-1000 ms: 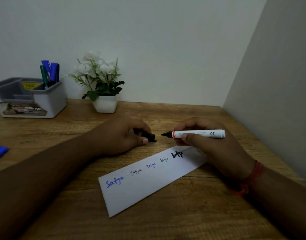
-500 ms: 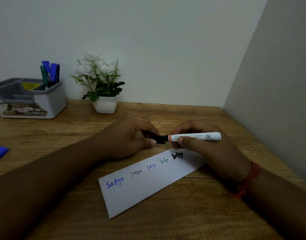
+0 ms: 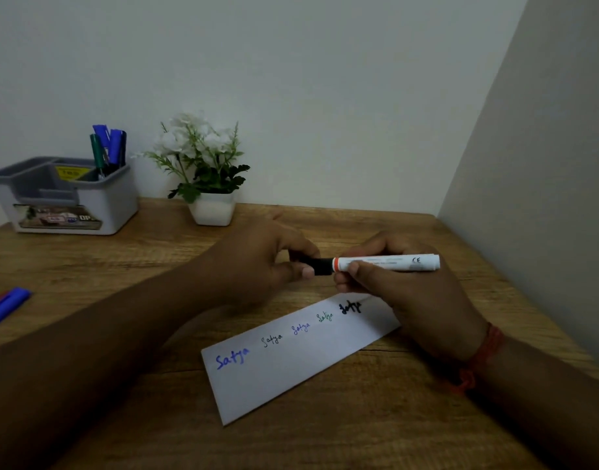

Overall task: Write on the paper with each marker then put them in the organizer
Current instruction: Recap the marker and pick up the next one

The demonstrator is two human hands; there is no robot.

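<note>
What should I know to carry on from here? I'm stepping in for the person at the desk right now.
Left hand pinches the black cap on the tip of the white marker; right hand grips its barrel.
Paper carries five written words.
Organizer, back left, holds several markers.
Left: drop this marker in, then handle the loose markers at the table's left edge.

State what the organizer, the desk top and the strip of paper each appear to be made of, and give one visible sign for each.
Organizer: seemingly moulded plastic, white outside, grey inside, with smooth rounded walls.
Desk top: wood or wood-look laminate, matte; brown grain lines run across it.
Strip of paper: thin white paper, matte; it lies flat and carries ink writing.
</note>
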